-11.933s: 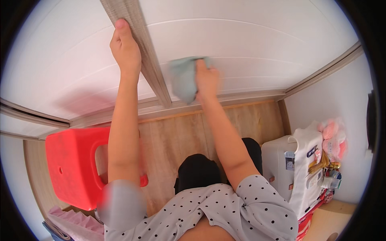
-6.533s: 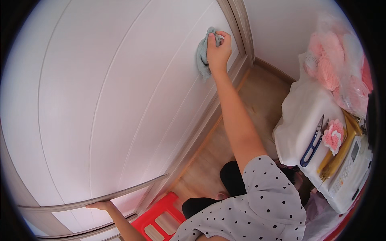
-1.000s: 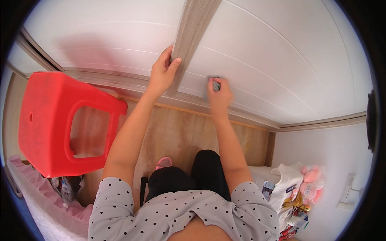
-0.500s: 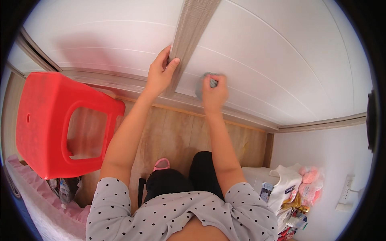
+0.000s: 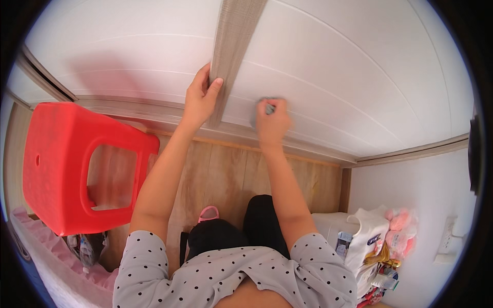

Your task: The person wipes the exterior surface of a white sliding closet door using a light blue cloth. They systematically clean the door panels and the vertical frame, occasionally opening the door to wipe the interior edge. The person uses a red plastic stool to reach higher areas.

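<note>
1 soft blue-grey cloth [image 5: 269, 109] sits bunched inside the right hand's [image 5: 273, 123] curled fingers, which grip it against the smooth, thinly grooved white door panel [image 5: 339, 77]. The left hand [image 5: 200, 102] clasps a straight wood-grained strip [image 5: 233, 46], thumb on its face. Leftward stands a glossy red plastic stool [image 5: 59, 169] with a rounded cutout.

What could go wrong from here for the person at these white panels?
The left hand rests around the edge of the wood-grain strip; its fingers might get pinched if the panel shifts.
The red stool stands close by the left arm, so it could get bumped.
The right hand holds the cloth bunched, so knuckles might scrape the panel.
</note>
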### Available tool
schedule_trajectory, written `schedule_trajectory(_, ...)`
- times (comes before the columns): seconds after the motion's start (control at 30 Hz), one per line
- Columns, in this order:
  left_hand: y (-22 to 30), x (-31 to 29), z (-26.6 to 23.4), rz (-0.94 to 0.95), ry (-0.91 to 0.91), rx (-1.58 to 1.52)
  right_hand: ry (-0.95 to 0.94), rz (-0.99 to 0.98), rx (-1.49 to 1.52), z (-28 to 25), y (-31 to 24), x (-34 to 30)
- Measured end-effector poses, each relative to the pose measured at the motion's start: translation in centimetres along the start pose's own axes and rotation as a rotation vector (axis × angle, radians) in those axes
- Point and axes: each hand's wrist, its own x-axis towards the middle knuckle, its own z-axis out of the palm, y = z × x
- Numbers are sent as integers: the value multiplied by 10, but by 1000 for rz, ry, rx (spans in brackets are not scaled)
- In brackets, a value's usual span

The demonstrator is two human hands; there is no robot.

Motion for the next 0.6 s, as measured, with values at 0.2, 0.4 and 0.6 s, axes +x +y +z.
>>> schedule_trajectory(0.2,4,2,-3,-5,-31,-27,-13,-120,64,-2,-1,7)
schedule_trajectory(0.4,-4,0,-1,16,2,-5,-20,-201,93,9,-16,7)
schedule_trajectory(0.6,10,3,-6,-61,-61,12,76,-106,-8,-31,14,30)
